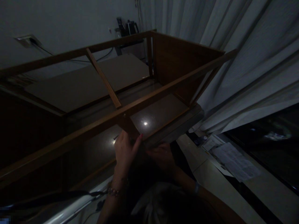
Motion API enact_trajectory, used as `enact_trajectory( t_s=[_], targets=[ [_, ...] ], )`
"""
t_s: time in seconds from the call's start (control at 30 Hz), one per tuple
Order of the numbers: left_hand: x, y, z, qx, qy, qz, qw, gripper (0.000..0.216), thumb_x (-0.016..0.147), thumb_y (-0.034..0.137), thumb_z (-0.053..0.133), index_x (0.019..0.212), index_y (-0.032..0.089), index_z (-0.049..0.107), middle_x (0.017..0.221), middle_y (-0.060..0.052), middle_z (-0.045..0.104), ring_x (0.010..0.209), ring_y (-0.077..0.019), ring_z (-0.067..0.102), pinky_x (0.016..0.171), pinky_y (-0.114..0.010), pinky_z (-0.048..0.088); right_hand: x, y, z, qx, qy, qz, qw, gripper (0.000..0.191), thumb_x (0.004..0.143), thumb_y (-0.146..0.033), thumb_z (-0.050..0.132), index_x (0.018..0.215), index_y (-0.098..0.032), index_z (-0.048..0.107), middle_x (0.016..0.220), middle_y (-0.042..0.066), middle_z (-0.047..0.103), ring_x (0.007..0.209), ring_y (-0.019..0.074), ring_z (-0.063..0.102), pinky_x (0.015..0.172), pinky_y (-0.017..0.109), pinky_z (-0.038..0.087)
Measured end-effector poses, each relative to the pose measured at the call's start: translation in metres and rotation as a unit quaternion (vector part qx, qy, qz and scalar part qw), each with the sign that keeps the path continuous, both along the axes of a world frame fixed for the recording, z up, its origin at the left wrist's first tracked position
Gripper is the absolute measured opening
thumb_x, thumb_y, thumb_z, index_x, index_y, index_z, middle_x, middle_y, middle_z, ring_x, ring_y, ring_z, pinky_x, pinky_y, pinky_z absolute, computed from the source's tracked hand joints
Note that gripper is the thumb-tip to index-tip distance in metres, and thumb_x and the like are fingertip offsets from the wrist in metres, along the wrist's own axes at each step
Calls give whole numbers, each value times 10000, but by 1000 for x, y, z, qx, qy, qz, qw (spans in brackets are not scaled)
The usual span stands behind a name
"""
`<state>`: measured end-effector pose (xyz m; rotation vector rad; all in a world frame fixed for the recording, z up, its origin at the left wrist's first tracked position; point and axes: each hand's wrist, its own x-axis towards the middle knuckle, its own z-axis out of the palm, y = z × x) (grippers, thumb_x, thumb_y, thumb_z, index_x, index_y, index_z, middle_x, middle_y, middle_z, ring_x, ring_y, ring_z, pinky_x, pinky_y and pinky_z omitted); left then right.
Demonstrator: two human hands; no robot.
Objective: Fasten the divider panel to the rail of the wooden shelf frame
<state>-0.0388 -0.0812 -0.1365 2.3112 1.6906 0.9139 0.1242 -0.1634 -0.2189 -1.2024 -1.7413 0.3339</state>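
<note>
A wooden cabinet frame with open top and front stands before me in dim light. My left hand is closed around the short wooden upright at the middle of its front, thumb on the right side. That upright runs down from the front top rail. To the right and a little lower, my right hand has its fingers curled together near the frame's lower front edge. Deep shadow hides what it holds, if anything.
A thin crossbar links the top rails. A brown panel closes the right end. Pale curtains hang at right, near papers. Behind the frame stand a dark kettle and a wall socket with a plugged-in cord.
</note>
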Motion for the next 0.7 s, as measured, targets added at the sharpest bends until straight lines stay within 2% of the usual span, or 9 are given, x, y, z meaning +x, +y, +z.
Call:
enact_trajectory(
  t_s=[0.1,0.27,0.5,0.7],
  targets=[
    [0,0,0,-3,-4,-2,1000,316,861,497,476,929,199,557,861,-60,633,787,-218,604,682,-319,438,4,3,-6,16,-15,9,1000,287,921,-233,531,1143,-383,636,868,-36,730,812,176,559,818,355,409],
    [0,1,0,2,-1,0,1000,320,859,498,483,945,199,560,897,-67,640,815,-224,606,695,-323,439,3,7,-9,-18,-14,11,1000,295,929,-261,530,1204,-343,596,908,-19,728,799,167,589,830,355,425],
    [-1,1,0,-2,2,-8,1000,302,868,473,479,939,193,566,885,-63,640,808,-216,602,702,-319,439,8,12,-8,27,-62,34,997,310,954,-237,480,1232,-328,581,708,-21,671,731,154,571,793,329,393],
    [-2,1,0,4,6,-7,1000,319,867,494,470,882,189,564,840,-60,626,771,-209,597,674,-307,436,11,16,-10,12,-63,73,995,326,948,-228,471,1240,-331,571,745,-23,691,754,155,594,818,331,372]
  ],
)
